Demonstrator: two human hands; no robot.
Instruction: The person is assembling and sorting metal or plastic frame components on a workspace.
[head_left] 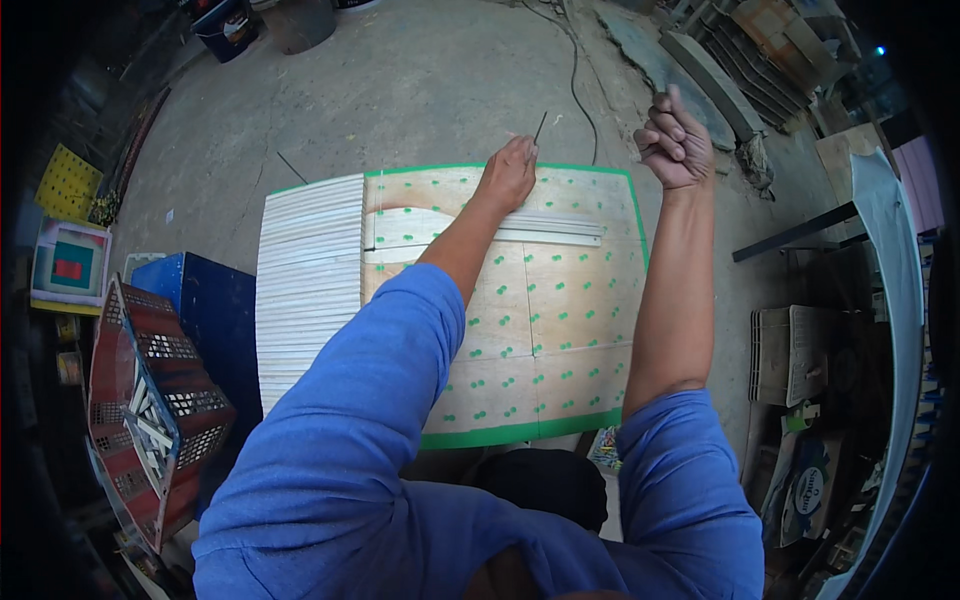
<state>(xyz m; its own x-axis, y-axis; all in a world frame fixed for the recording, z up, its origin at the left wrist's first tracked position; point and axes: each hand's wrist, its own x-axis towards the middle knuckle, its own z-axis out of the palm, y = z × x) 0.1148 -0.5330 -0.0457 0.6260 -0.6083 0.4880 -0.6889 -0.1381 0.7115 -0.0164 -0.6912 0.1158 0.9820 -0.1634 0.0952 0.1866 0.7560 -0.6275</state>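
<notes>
While my left hand bends over a green-dotted board, grip unclear, my raised right hand curls closed, printed box at right

Item, before me: one light plywood-like panel, edged in green, dotted with green spots, mostly paired, and crossed by thin dark lines. Laid on it, at its end on my left: a close-set row of pale slats, side by side, lengthwise left to right. Also on it, toward the far edge, partly hidden by my left arm: a small group of loose pale slats, lying near-parallel to the row.
</notes>
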